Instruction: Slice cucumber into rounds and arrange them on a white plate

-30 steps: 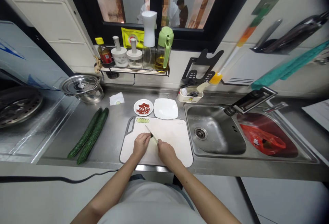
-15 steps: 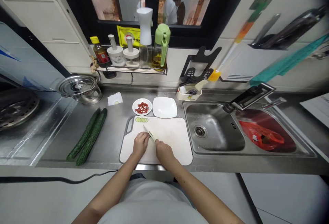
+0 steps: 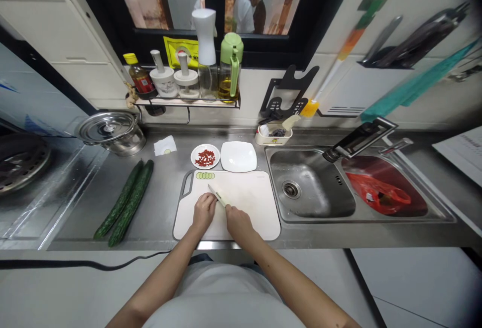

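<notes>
My right hand (image 3: pixel 238 221) is closed around the handle of a small knife (image 3: pixel 216 195) with a pale green handle. The blade points away to the upper left, above the white cutting board (image 3: pixel 254 212). Beside the blade is my left hand (image 3: pixel 204 211), its fingers curled and pressed together; whatever they hold, if anything, is hidden. Thin green cucumber slices (image 3: pixel 205 176) overlap in a row at the board's far left. Behind the board are a small plate (image 3: pixel 193 157) of chopped red pieces and a white squarish plate (image 3: pixel 238 157).
Two long cucumbers (image 3: pixel 130 202) lie left of the board. A lidded steel pot (image 3: pixel 122 139) and a white paper (image 3: pixel 164 146) are behind them. On the right is a double sink (image 3: pixel 316 187) with a red plastic bag (image 3: pixel 376 195). Bottles stand on a wall rack (image 3: pixel 188 103).
The whole view has shifted slightly, with things appearing a little further left. My hands and the knife keep nearly the same places over the board.
</notes>
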The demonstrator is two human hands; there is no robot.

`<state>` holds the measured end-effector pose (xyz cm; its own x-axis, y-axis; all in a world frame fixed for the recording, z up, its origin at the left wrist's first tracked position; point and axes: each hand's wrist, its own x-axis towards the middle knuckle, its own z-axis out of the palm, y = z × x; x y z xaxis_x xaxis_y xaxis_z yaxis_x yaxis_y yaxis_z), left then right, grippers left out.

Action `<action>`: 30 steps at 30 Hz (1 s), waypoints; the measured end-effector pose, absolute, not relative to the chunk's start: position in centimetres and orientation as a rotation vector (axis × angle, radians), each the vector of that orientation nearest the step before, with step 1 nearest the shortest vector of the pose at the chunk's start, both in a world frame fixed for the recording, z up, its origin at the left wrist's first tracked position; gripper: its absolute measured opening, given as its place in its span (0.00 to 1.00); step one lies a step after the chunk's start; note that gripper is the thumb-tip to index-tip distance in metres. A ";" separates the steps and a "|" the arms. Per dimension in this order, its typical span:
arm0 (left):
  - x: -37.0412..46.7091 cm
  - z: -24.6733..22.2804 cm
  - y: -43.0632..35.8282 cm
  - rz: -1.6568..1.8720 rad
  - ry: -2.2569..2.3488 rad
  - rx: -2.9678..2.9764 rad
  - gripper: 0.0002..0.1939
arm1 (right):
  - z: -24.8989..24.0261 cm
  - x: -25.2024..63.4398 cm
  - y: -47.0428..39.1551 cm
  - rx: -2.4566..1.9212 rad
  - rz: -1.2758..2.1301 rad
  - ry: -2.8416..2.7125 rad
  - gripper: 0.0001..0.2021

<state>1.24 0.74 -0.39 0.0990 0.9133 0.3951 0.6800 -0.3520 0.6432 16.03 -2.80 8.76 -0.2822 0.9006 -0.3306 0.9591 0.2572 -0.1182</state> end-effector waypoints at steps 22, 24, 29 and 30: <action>1.2 -0.7 1.0 1.093 1.558 2.063 0.09 | 9.7 16.0 -1.7 1.714 -0.518 2.305 0.14; 1.1 -0.8 1.0 1.093 1.552 2.069 0.09 | 9.6 15.9 -1.4 1.717 -0.520 2.312 0.14; 1.1 -0.7 1.0 1.097 1.545 2.084 0.10 | 9.3 15.6 -0.7 1.709 -0.552 2.349 0.14; 1.2 -0.6 1.0 1.099 1.546 2.082 0.10 | 9.2 15.5 -0.6 1.708 -0.558 2.353 0.14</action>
